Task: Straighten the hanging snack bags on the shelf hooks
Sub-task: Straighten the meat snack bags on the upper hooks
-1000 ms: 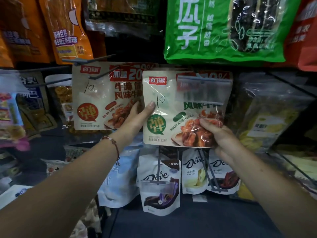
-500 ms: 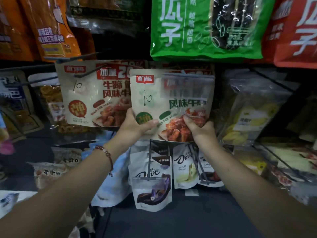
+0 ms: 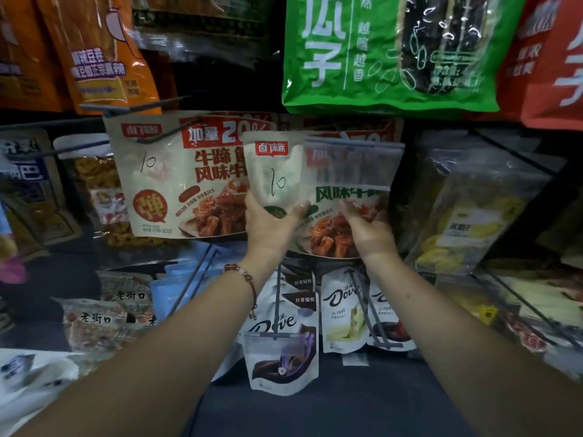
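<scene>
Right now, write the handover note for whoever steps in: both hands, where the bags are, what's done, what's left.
Left hand: grips the lower left part of the front beige snack bag, thumb across its face.
Right hand: grips the same bag's lower right part.
That bag is held up in front of more bags of the same kind; its left side is bent back. Whether it is on a hook cannot be told.
The neighbouring beige bag hangs on its hook to the left, slightly tilted.
Done: nothing is clearly finished.
Left: flatten and square the held bag, level the neighbour, then check the Dove pouches below.
</scene>
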Demonstrator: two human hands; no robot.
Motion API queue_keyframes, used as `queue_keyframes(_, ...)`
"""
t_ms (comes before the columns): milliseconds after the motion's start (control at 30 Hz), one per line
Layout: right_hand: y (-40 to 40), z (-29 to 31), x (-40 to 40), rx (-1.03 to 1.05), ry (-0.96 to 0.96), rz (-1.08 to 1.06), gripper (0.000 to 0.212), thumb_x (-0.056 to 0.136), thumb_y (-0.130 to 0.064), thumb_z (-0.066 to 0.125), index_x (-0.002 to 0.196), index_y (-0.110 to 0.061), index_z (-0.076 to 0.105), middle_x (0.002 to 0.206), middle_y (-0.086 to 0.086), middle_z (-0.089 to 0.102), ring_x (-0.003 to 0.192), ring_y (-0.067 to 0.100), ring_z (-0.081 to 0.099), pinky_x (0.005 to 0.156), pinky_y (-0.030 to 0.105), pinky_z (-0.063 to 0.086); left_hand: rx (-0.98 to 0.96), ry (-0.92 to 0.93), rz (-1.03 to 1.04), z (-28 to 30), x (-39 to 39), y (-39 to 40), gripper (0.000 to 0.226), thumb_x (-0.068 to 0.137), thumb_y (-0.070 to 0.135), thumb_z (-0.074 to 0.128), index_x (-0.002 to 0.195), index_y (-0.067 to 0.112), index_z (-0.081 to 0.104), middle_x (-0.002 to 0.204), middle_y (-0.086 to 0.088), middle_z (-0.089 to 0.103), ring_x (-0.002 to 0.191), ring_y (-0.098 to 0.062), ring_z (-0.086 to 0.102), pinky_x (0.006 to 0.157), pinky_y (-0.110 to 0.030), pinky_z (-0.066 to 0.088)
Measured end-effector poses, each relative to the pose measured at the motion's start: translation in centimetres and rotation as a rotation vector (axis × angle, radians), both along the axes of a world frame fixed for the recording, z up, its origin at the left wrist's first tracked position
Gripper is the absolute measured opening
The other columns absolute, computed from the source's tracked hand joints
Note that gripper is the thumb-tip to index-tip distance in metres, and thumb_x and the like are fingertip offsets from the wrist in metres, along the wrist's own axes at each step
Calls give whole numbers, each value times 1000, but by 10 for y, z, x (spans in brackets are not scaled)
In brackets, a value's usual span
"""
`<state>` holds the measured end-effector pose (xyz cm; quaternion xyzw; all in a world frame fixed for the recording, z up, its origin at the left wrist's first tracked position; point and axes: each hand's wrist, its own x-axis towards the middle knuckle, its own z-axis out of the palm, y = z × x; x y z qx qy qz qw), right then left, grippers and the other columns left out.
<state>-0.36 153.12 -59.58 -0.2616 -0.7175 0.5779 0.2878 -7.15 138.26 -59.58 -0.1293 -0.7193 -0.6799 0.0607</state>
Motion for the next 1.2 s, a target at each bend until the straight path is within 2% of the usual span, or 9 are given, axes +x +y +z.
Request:
queue_keyframes(167,-5,-6,-4,69,22,-50,89,77,-69,66,142,-13,42,133,9,59,122,29,56,107,37,42,-45,11,-8,-3,-3,3,98,61,57,81,139,27,30,134,-1,50,125,-21,49,109,-45,40)
queue_keyframes(300,6,-10,-6,323,-119,-229,131,58,-101,34,143,-2,36,139,23,50,127,37,50,105,45,44,-140,38,65,-7,-2,-15,100,72,51,81,150,22,25,142,-6,43,132,-25,42,112,-44,38)
queue_keyframes(500,-56,0,34,944,-29,-205,70,86,-31,62,142,0,36,139,27,42,132,45,35,119,53,18,-449,306,264,-13,4,-73,94,84,54,68,155,29,13,159,-3,13,147,-26,13,120,-47,21)
queue_keyframes(600,-90,-9,32,1300,-10,45,84,89,-31,60,157,-22,12,163,15,8,148,38,5,121,50,-1,-506,286,332,-8,-14,-98,88,89,57,60,156,31,9,163,-10,2,150,-32,6,121,-51,16)
queue_keyframes(700,-108,-13,12,1485,-55,165,81,90,-38,59,156,-29,14,164,6,-9,150,34,-11,120,53,-6,-608,201,396,1,-34,-108,93,89,64,54,157,32,0,163,-16,-8,150,-36,0,121,-52,12)
queue_keyframes(833,-109,-5,-7,1504,-234,144,78,90,-46,59,155,-24,22,165,7,-5,150,37,-12,119,52,-12,-673,115,422,3,-55,-111,104,85,69,55,156,30,-11,163,-18,-11,149,-42,0,118,-59,14)
queue_keyframes(933,-104,2,-9,1453,-391,65,85,94,-52,50,157,-16,6,164,7,-16,149,34,-20,116,48,-19,-670,126,416,-1,-65,-115,105,84,70,54,154,33,-15,163,-20,-9,148,-45,4,116,-61,18)
queue_keyframes(1033,-111,5,-8,1332,-493,19,91,93,-53,49,157,-13,-3,163,10,-18,147,37,-22,121,54,-9,-687,168,422,-6,-68,-122,103,85,70,53,155,31,-12,162,-21,-8,147,-45,5,117,-59,20)
queue_keyframes(1200,-151,16,-13,1117,-229,201,81,94,-42,53,157,-25,4,165,3,4,151,27,2,121,42,9,-765,365,475,-5,-69,-138,105,82,67,60,156,30,-5,162,-21,-6,150,-40,-3,120,-56,11)
